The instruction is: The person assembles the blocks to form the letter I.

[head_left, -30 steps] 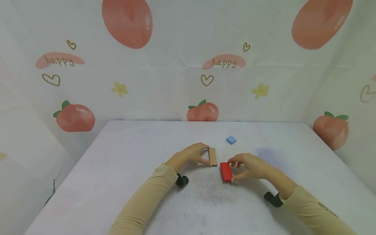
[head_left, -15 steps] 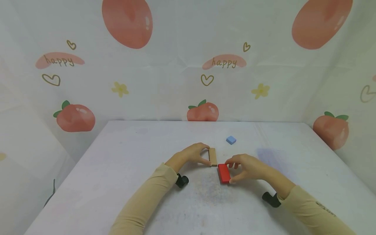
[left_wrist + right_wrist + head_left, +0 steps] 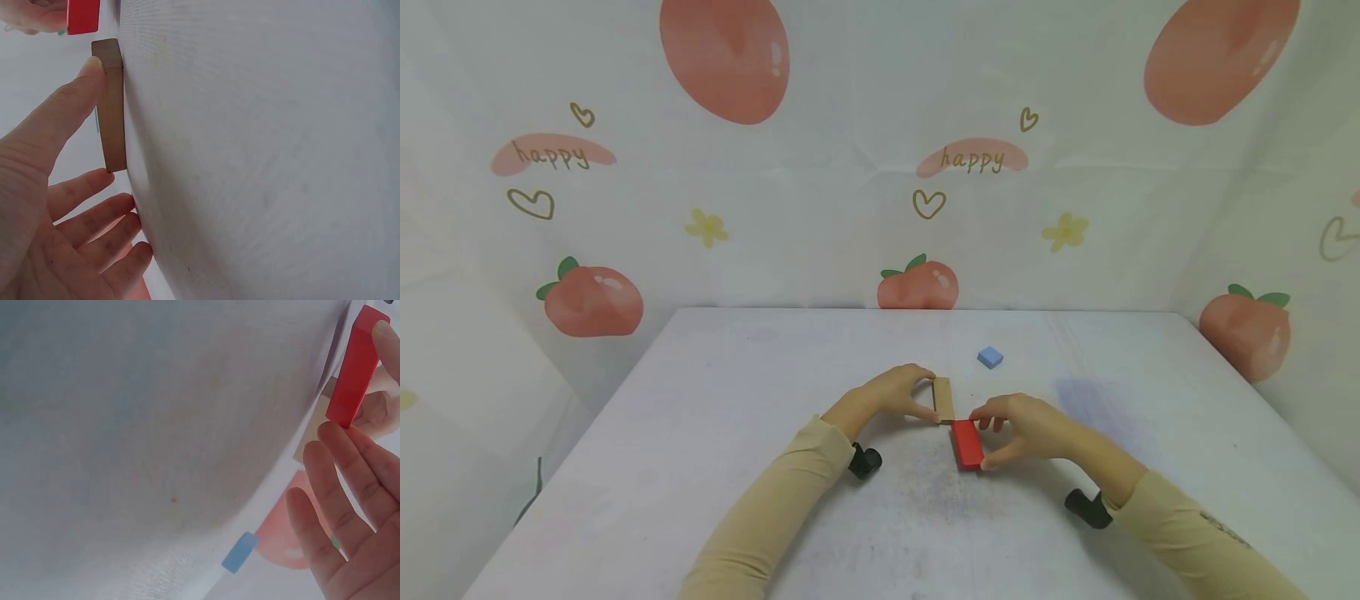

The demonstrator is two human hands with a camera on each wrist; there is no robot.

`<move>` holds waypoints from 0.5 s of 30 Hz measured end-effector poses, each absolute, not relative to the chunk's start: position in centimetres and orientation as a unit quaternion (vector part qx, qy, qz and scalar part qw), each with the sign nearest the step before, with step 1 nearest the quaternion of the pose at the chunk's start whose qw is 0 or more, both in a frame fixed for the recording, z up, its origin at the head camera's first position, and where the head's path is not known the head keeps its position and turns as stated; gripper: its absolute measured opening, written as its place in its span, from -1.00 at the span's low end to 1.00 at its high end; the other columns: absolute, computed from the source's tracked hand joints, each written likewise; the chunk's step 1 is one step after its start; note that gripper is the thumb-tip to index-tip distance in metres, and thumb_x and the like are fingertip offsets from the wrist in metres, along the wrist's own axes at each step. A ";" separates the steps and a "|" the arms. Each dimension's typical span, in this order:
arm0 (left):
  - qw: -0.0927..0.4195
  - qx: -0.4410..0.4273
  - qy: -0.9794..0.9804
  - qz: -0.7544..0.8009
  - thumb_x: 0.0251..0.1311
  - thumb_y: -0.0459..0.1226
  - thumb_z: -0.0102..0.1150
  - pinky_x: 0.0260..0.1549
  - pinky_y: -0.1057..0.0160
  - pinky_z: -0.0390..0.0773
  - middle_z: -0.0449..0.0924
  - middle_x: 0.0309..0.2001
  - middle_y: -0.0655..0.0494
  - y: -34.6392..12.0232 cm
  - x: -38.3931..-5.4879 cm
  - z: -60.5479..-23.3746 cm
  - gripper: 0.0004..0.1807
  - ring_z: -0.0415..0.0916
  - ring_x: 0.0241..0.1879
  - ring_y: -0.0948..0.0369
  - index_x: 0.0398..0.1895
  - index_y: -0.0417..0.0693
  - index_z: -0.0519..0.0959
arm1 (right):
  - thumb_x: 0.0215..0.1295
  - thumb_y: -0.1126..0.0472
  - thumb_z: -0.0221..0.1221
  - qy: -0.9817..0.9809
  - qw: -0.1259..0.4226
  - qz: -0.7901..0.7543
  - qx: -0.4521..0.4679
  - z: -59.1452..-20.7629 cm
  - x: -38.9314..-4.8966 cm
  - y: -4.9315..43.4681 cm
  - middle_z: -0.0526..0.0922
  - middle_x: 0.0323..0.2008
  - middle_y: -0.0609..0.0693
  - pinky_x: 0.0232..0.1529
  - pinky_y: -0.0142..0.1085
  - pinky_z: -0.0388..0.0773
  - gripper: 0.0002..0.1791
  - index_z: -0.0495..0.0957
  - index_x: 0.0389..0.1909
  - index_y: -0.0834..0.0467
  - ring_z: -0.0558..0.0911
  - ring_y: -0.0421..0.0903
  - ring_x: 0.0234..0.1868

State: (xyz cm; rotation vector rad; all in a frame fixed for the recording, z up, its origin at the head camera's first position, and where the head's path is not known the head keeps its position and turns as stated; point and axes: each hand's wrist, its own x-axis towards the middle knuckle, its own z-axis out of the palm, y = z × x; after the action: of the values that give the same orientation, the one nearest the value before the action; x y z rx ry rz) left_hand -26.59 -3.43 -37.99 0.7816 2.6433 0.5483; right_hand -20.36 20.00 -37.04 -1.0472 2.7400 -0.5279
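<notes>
A tan wooden block (image 3: 943, 401) lies on the table, its length running away from me. My left hand (image 3: 891, 392) pinches its two ends between thumb and index finger; in the left wrist view the block (image 3: 112, 119) lies against the white tabletop, the other fingers spread beside it. My right hand (image 3: 1033, 427) holds a red block (image 3: 967, 444) by its ends between thumb and fingertips. The red block is just in front of the wooden one, its far end close to the wooden block's near end. In the right wrist view the red block (image 3: 355, 372) partly covers the wooden one.
A small blue block (image 3: 990, 357) lies farther back on the white table (image 3: 760, 358), slightly right of the wooden block. Behind the table hangs a white cloth (image 3: 820, 217) printed with peaches. Black cameras sit at both wrists.
My right hand has shifted left and slightly toward me with the red block, bringing it to the wooden block's near end. The left hand and wooden block have stayed still.
</notes>
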 end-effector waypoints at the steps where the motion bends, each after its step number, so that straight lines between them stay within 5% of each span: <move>1: 0.166 0.273 0.928 0.194 0.01 -0.01 0.33 0.37 0.12 0.20 0.32 0.32 -0.01 -3.4 -26.6 -38.0 -0.22 0.20 0.36 0.09 0.30 -0.09 0.31 | -0.14 -0.14 0.41 0.917 0.081 -0.176 -0.349 -37.0 -20.4 19.9 0.65 -0.28 -0.12 -0.33 -0.44 0.51 -0.35 0.58 -0.04 0.16 0.54 -0.28 -0.32; 15: 0.169 0.268 0.927 0.200 0.01 -0.01 0.33 0.37 0.11 0.20 0.32 0.32 -0.01 -3.4 -26.6 -37.9 -0.22 0.20 0.36 0.09 0.30 -0.09 0.31 | -0.13 -0.14 0.41 0.919 0.097 -0.173 -0.340 -37.0 -20.4 19.3 0.65 -0.25 -0.12 -0.34 -0.46 0.50 -0.35 0.57 -0.03 0.14 0.55 -0.27 -0.31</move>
State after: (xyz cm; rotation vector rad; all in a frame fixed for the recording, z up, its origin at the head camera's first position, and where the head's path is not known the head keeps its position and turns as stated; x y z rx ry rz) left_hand -26.56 -3.41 -37.91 0.7613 2.6355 0.5680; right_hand -20.41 19.33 -36.98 -1.0070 2.7214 -0.5115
